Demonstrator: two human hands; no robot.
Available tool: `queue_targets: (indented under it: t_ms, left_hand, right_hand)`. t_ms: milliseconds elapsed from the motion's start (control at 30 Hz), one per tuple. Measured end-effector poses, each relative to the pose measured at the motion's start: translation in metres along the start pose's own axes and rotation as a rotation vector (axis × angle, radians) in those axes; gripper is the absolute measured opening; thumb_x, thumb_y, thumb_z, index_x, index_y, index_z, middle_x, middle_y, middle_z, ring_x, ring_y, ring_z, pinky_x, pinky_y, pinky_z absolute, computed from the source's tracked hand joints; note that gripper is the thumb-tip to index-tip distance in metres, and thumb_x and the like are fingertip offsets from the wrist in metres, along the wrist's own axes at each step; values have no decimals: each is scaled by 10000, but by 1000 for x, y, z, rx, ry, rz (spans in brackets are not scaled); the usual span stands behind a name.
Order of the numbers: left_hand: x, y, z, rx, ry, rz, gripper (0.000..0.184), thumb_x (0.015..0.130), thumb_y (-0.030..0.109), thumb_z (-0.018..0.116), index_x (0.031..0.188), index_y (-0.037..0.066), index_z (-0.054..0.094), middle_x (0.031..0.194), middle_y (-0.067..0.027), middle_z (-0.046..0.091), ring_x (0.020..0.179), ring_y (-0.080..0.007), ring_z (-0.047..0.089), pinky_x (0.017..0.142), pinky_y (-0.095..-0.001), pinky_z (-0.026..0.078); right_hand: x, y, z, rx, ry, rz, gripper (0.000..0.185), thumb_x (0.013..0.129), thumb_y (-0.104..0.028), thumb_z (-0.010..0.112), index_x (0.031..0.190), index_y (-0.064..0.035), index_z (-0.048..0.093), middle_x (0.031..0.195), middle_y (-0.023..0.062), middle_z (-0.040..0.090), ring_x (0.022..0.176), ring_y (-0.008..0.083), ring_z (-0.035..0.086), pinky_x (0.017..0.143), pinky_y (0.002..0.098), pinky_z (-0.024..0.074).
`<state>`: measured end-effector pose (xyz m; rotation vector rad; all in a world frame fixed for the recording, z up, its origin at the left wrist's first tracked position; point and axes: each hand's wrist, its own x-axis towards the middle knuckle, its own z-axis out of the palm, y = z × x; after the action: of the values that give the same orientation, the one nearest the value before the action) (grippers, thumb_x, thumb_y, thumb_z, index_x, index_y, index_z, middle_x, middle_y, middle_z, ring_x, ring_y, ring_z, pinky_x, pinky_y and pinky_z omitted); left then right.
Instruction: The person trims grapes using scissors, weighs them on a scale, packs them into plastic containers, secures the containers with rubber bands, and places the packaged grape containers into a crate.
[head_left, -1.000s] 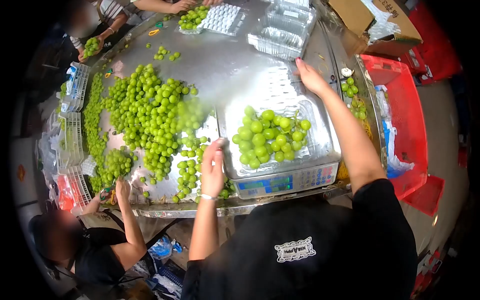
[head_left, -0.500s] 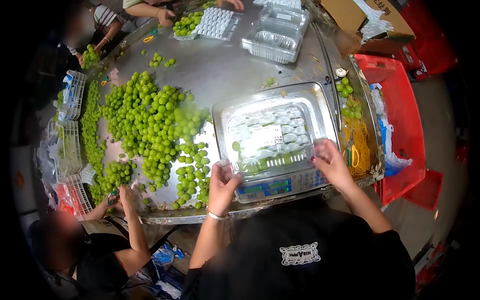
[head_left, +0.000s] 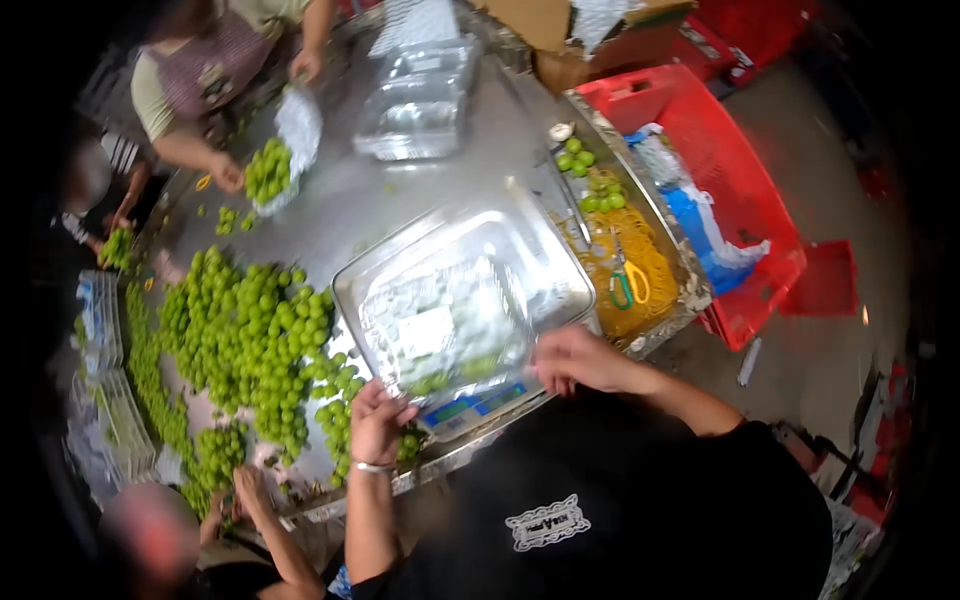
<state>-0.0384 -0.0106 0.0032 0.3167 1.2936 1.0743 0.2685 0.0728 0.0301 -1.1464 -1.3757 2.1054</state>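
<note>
A lidded clear plastic box point(head_left: 430, 340) with green grapes under white padding and a white label sits on the steel pan of a digital scale point(head_left: 475, 405). My left hand point(head_left: 378, 422) grips its front left corner, thumb and fingers curled at the rim. At the front right corner, my right hand point(head_left: 580, 360) has bent fingers against the box edge; motion blurs it slightly. Left of the scale lies a big heap of green grapes point(head_left: 245, 335) on the metal table point(head_left: 340, 205).
Empty clear boxes point(head_left: 415, 110) stack behind the scale. Rubber bands point(head_left: 645, 255) and scissors point(head_left: 630, 285) lie in a side tray, beside a red crate point(head_left: 760, 220). One co-worker point(head_left: 215, 75) handles grapes across the table; another's hands point(head_left: 250, 490) are at front left.
My view has turned, so the scale and box appear further left and tilted. Both hands stay at the box's front corners. The co-worker opposite has lifted white padding beside grapes.
</note>
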Motion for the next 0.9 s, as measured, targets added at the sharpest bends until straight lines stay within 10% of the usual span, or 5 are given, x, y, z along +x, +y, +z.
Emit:
queue_targets:
  t_ms: [33, 233, 600, 733, 900]
  left_hand:
    - [4, 7, -7, 21, -56, -16, 258, 720, -79, 476, 959, 9, 519, 753, -23, 567, 631, -109, 565, 602, -239, 520]
    - [69, 42, -13, 83, -161, 103, 239, 773, 21, 424, 985, -14, 528, 815, -39, 584, 693, -107, 552, 580, -229, 439]
    - [88, 35, 58, 81, -406, 9, 259, 840, 48, 445, 1079, -31, 504, 932, -59, 574, 825, -124, 534, 762, -225, 412]
    - [65, 37, 72, 1197, 290, 959, 311, 745, 79, 584, 1025, -23, 494, 991, -139, 484, 938, -233, 475, 821, -336, 377]
    - [1, 47, 167, 831, -129, 889, 262, 742, 89, 580, 976, 4, 499, 959, -134, 468, 965, -282, 443, 843, -372, 361]
  right_hand:
    - [-6, -9, -2, -74, -287, 46, 142, 808, -145, 529, 730, -36, 574, 592, 22, 540, 474, 65, 462, 415, 194, 357]
    - [57, 68, -152, -864, 993, -316, 58, 708, -41, 583, 751, -3, 588, 660, 72, 540, 596, 180, 541, 535, 286, 426]
    - [70, 71, -176, -1052, 696, -281, 179, 663, -44, 622, 837, -16, 592, 718, 108, 519, 675, 245, 540, 608, 341, 429]
    - [41, 41, -183, -1143, 372, -637, 144, 738, -158, 592, 772, -24, 553, 738, 99, 514, 691, 239, 515, 633, 324, 418]
    - [10, -62, -42, -957, 357, -702, 190, 780, -222, 552, 787, -34, 527, 722, 75, 511, 672, 209, 500, 613, 312, 408]
